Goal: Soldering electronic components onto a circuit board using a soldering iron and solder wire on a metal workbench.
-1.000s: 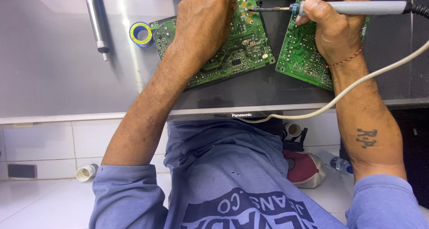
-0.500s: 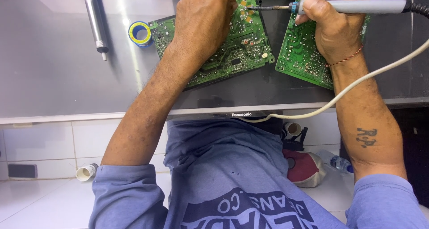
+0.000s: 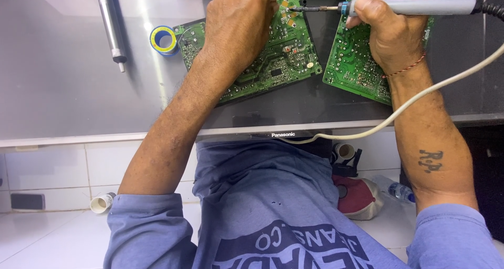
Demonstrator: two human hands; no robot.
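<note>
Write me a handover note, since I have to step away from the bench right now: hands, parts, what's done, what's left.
Left hand: pressed flat on the left circuit board, steadying it.
Right hand: gripping the soldering iron, tip at the left circuit board's top edge.
Second circuit board lies under the right hand. Desoldering pump and solder roll lie to the left, untouched.
Done: cannot tell how many joints.
Left: probably the joint under the tip.
</note>
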